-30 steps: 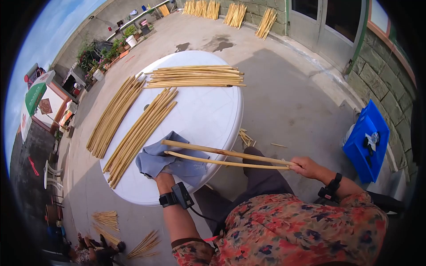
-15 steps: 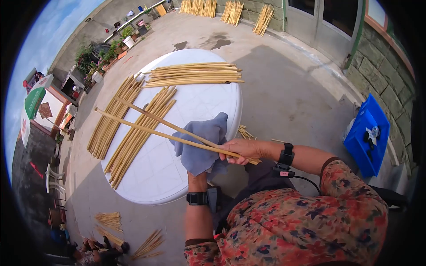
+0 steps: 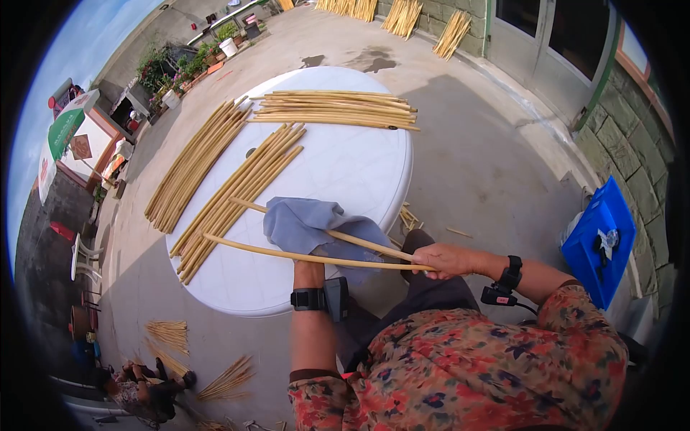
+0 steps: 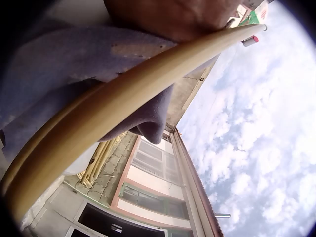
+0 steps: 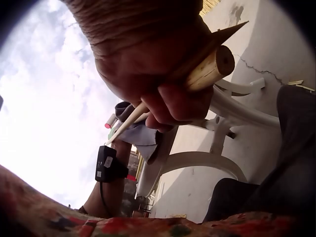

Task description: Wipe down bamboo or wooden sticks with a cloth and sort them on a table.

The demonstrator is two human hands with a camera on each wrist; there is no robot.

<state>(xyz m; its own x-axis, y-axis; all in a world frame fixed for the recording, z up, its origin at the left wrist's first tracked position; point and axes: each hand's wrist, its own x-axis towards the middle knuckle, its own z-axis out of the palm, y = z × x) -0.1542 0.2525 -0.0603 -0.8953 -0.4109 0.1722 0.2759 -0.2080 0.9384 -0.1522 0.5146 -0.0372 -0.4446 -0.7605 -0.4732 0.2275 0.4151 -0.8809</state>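
Note:
My right hand grips two peeled wooden sticks together near their right ends; one cut end pokes out of the fist in the right wrist view. A grey-blue cloth wraps round the middle of the farther stick, which comes out on both sides of it. My left hand holds that cloth around the stick, its fingers mostly hidden by the folds. The nearer stick is outside the cloth and crosses over my left wrist, its far tip above the sticks on the table.
The white round table bears three bundles of similar sticks: one at the back, one at the left edge, one in the middle. A blue bin stands at the right. Another person sits low at the left among stick piles.
My right hand moved left to the cloth, sending the sticks far across the table, then drew back right with them. The cloth now wraps the farther stick, and the camera view has shifted slightly.

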